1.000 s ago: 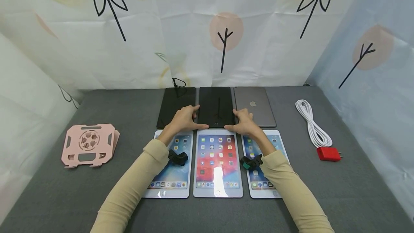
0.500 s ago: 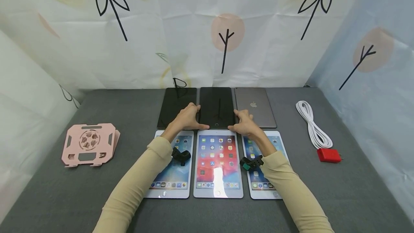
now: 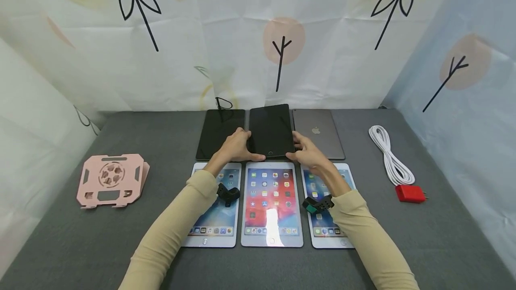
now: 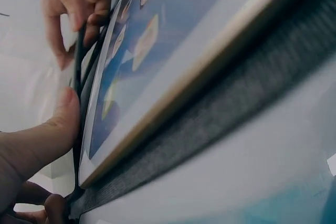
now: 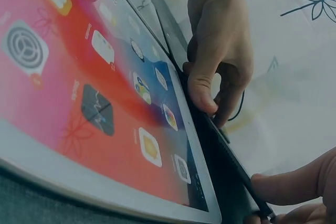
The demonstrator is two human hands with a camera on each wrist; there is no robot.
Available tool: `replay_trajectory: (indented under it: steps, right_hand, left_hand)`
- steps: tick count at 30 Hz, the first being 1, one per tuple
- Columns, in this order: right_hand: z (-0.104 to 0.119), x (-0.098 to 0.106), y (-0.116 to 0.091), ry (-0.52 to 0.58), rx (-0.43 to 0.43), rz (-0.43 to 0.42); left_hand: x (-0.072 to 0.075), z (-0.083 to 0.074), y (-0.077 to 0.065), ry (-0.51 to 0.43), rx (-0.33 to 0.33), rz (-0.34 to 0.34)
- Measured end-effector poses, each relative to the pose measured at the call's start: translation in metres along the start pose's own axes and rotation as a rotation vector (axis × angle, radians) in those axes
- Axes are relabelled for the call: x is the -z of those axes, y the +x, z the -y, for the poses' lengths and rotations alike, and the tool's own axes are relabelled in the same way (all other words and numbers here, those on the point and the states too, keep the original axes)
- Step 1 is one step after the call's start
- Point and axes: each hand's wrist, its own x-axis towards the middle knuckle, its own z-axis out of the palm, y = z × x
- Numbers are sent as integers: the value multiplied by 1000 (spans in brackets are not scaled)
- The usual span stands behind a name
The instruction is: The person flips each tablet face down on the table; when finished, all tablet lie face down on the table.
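Observation:
In the head view a black tablet (image 3: 269, 130) is slightly raised and tilted, the middle one of the back row. My left hand (image 3: 235, 146) grips its near left corner, the thumb along the near edge. At the near right corner my right hand (image 3: 309, 152) holds it the same way. The left wrist view shows the left thumb (image 4: 55, 127) against the tablet's thin edge. In the right wrist view, the right thumb (image 5: 289, 182) presses on that edge too. A white tablet (image 3: 272, 205) with its home screen lit lies just in front.
Another black tablet (image 3: 215, 131) lies left and a grey tablet (image 3: 322, 131), back up, right. Lit white tablets (image 3: 213, 218) (image 3: 320, 225) flank the middle one under my forearms. A pink stand (image 3: 112, 180) is far left; a white cable (image 3: 389, 155) and red charger (image 3: 410, 193) are far right.
The middle black tablet has come up off the table and tilted, its far right corner higher. The left hand has slid slightly right; the right fingers have closed around the tablet's corner.

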Motion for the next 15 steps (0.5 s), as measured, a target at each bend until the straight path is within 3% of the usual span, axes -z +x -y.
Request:
replay_trajectory:
  steps: [6,15]
  right_hand:
    - [2,2,-7,31,58,-11]
    - [10,11,-18,-6,123,-139]
  left_hand:
    - [0,-7,2,-54,-2,17]
    - [-6,-18,7,-305,36,109]
